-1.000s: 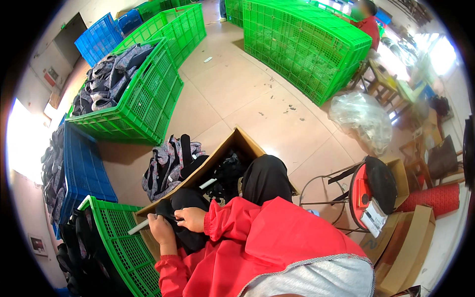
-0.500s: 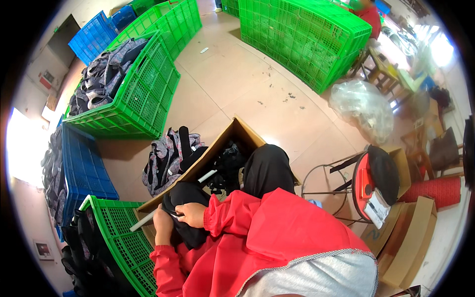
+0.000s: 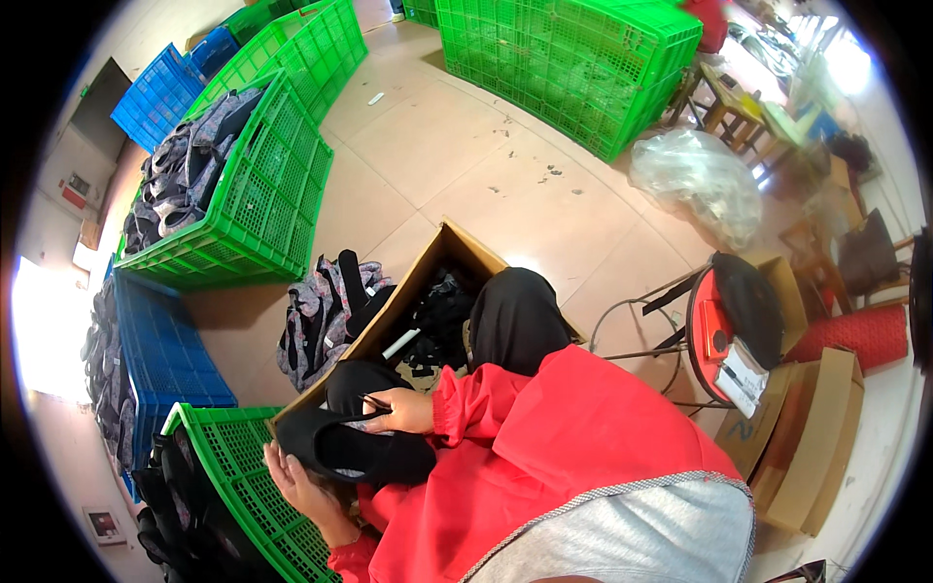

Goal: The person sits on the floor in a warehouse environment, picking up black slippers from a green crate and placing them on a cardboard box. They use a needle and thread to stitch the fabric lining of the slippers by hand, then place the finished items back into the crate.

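Observation:
A black fabric piece (image 3: pixel 335 439) with an opening in it and a patch of patterned cloth showing lies over my lap, at the near end of a cardboard box (image 3: pixel 394 313). My right hand (image 3: pixel 400 411) is closed on its upper edge, where a thin black strip rises between thumb and fingers. My left hand (image 3: pixel 303 494) is at the piece's left lower side, fingers stretched out and apart; whether the palm touches the fabric is hidden. Inside the box, between my knees, lie black straps or webbing (image 3: pixel 442 321) and a white tube (image 3: pixel 399 344).
Patterned fabric pieces (image 3: pixel 326 316) are heaped left of the box. Green crates (image 3: pixel 277 189), one filled with similar pieces, and a blue crate (image 3: pixel 170 340) line the left. A green crate (image 3: pixel 228 466) stands beside my left arm. A round stool (image 3: pixel 714 335) and flattened cartons (image 3: pixel 807 437) are at right.
The black fabric has been lifted and spread over my lap. My left hand has let go and moved down with fingers opened. The white tube end by the left hand no longer shows.

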Available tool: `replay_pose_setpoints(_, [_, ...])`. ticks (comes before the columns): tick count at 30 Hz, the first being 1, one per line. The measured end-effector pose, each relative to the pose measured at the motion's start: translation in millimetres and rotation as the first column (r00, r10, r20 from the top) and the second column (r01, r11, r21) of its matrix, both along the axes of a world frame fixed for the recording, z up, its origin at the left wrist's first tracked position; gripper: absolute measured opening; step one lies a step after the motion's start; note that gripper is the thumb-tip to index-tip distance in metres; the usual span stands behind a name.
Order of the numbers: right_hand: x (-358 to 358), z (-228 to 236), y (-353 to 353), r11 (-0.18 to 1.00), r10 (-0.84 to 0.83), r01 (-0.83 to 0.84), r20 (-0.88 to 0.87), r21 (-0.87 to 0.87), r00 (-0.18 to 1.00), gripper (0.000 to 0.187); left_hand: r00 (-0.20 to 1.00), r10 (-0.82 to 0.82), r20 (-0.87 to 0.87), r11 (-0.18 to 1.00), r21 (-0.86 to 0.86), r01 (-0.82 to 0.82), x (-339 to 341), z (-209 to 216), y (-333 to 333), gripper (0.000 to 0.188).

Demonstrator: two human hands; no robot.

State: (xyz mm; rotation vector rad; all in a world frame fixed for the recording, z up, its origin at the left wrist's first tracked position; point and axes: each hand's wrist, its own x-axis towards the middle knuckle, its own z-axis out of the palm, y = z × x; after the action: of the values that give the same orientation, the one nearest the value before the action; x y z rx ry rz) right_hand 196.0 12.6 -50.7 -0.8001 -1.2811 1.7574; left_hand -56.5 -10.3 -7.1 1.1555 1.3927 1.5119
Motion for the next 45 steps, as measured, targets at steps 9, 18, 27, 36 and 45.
replay_pose_setpoints(9, [24.3,-12.7,4.3,0.949,0.309,-0.314,-0.174,-0.005,0.935,0.025,0.563,-0.448,0.694,0.891,0.296,0.344,67.0,45.9,-6.7,0.072])
replay_pose_setpoints(18, [40.7,-25.7,4.6,0.953,0.148,-0.244,0.428,0.180,0.892,0.028,0.991,-0.024,0.133,0.985,0.173,0.001,107.9,86.0,-18.5,0.054])
replay_pose_setpoints(27, [50.6,-32.5,-10.2,0.964,0.121,-0.232,0.562,0.132,0.818,0.022,0.956,-0.230,-0.180,0.816,0.501,0.290,120.1,62.7,-29.5,0.058])
replay_pose_setpoints(36, [50.6,-7.8,-9.4,0.991,-0.006,-0.071,0.562,0.115,0.827,0.023,0.849,-0.257,-0.461,0.583,0.627,0.517,136.3,87.3,-28.7,0.056])
replay_pose_setpoints(45, [68.4,-27.4,-11.2,0.981,-0.081,0.082,0.014,-0.178,0.997,0.036,0.882,-0.111,-0.458,0.843,0.426,0.328,121.1,91.9,-26.6,0.063])
